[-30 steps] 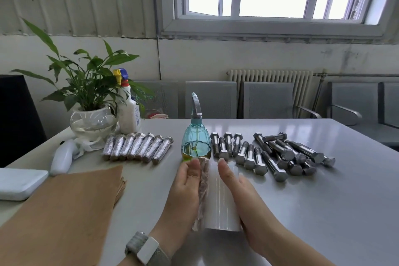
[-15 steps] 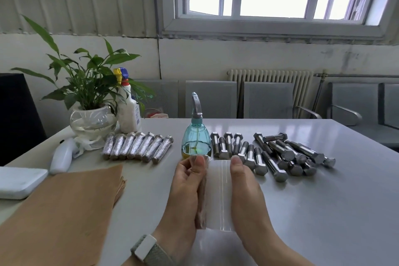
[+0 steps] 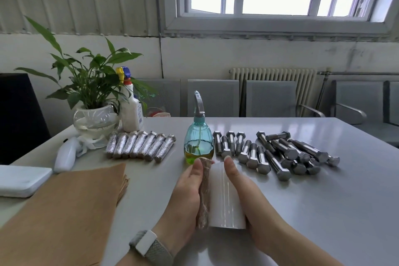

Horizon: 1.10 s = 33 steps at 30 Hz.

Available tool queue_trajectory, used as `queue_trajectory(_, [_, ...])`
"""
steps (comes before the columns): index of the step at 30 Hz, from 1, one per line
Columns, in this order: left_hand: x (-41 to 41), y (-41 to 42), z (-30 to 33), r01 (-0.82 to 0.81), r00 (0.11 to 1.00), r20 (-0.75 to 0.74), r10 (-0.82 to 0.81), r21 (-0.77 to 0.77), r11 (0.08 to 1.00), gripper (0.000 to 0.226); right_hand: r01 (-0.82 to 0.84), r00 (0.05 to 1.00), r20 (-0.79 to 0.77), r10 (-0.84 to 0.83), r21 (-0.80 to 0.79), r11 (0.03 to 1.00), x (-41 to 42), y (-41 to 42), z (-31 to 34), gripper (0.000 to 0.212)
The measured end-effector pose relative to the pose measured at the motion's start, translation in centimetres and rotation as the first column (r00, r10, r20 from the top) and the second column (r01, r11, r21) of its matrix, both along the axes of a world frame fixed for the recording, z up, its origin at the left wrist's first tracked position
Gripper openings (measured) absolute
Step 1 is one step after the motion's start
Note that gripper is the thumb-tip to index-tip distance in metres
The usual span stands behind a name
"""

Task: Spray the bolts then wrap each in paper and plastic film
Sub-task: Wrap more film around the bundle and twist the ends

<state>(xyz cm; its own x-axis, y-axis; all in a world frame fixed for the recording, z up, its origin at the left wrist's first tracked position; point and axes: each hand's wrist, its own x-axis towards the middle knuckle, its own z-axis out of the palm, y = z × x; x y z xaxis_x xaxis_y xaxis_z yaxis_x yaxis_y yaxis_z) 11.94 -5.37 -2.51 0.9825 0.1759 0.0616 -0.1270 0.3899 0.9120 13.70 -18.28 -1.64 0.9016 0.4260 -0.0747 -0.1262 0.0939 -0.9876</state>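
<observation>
Clear plastic film, wound on a white roll (image 3: 226, 196), lies against a paper-wrapped bolt (image 3: 204, 192) at the near middle of a grey table (image 3: 323, 222), as a person works at the film-wrapping step of the job; the left hand (image 3: 185, 190) curls round the brown, crinkled parcel with its thumb over the far end, and the right hand (image 3: 248, 192) cups the roll with its thumb lying along the smooth, glossy film. Judging by how things lie, the paper stage for this bolt is done and the film is going round it, so the next move appears to call for turning the bolt or the roll to lay the film tight, then tearing it off. Seven finished bundles (image 3: 140, 146), silvery and wrinkled under their film, lie side by side to the left beyond the hands, just in front of a glass-potted plant (image 3: 95, 101) and a white trigger bottle (image 3: 130, 112). A teal, teardrop-shaped spray bottle (image 3: 198, 138) with yellowish liquid at its bottom stands just beyond the fingertips. To the right a loose heap of bare steel hex bolts (image 3: 276, 153), threaded and shiny, waits. A stack of matt brown paper sheets (image 3: 64, 205) lies at the near left
</observation>
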Motion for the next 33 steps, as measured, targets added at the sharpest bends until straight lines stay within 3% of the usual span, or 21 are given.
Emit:
queue_trajectory(4, [0.2, 0.5, 0.0, -0.040, 0.999, 0.032, 0.036, 0.115, 0.993, 0.046, 0.224, 0.967, 0.134, -0.219, -0.025, 0.974, 0.2, 0.3, -0.4, 0.081])
queue_trajectory(9, [0.2, 0.1, -0.2, -0.147, 0.987, 0.092, 0.135, 0.143, 0.979, 0.051, 0.290, 0.938, 0.205, -0.280, -0.021, 0.957, -0.4, 0.7, 0.0, 0.076])
queue_trajectory(14, [-0.4, -0.3, -0.2, -0.122, 0.990, 0.073, 0.121, -0.002, 0.993, 0.057, 0.366, 0.896, 0.282, -0.343, -0.028, 0.930, -1.2, 1.4, -0.1, 0.072])
queue_trajectory(18, [-1.0, -0.5, 0.1, 0.001, 0.999, 0.046, 0.004, -0.106, 0.994, 0.053, 0.447, 0.848, 0.384, -0.364, -0.152, 0.881, -1.3, 1.5, 0.2, 0.062])
queue_trajectory(20, [-0.8, -0.8, 0.1, 0.012, 1.000, 0.018, -0.009, -0.165, 0.986, 0.052, 0.471, 0.849, 0.362, -0.386, -0.188, 0.862, -0.9, 1.2, 0.0, 0.060])
queue_trajectory(24, [-0.3, -1.0, 0.0, -0.023, 1.000, -0.013, 0.021, -0.119, 0.993, 0.045, 0.388, 0.910, 0.195, -0.366, -0.089, 0.917, -0.2, 0.9, -0.3, 0.067])
queue_trajectory(27, [-0.2, -0.6, 0.0, -0.042, 0.999, 0.025, 0.043, -0.041, 0.998, 0.043, 0.124, 0.992, -0.006, -0.124, 0.001, 0.992, -0.1, 0.5, 0.0, 0.077])
queue_trajectory(30, [0.0, 0.0, 0.1, -0.048, 0.998, 0.044, 0.047, 0.017, 0.999, 0.046, 0.011, 0.998, 0.060, -0.010, -0.020, 1.000, -0.1, 0.1, 0.3, 0.066])
queue_trajectory(33, [0.4, 0.6, 0.1, -0.112, 0.992, 0.068, 0.105, 0.101, 0.989, 0.052, 0.131, 0.979, 0.164, -0.119, -0.062, 0.989, 0.2, 0.3, 0.3, 0.070])
